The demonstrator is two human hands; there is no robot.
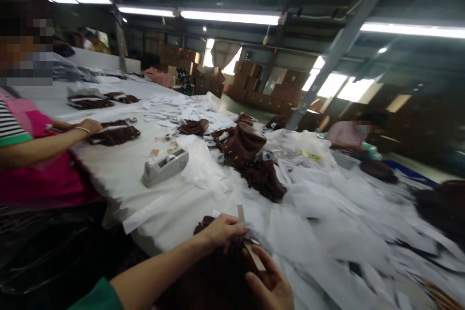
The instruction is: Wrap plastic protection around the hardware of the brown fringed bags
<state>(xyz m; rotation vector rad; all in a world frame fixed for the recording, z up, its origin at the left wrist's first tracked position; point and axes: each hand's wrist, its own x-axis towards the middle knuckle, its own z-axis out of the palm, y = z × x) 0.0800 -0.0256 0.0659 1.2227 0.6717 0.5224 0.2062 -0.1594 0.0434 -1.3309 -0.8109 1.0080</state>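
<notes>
At the near edge of the white table (123,177), the left hand (223,231) pinched a tan strip (255,255) while the right hand (272,281) held its lower end. Dark brown material (216,273) lay beneath both hands.

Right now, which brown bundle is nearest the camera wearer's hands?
The bundle at bottom centre, where the left hand pinches a pale strip beside the right hand; the other brown bundles lie farther off on the white table.
</notes>
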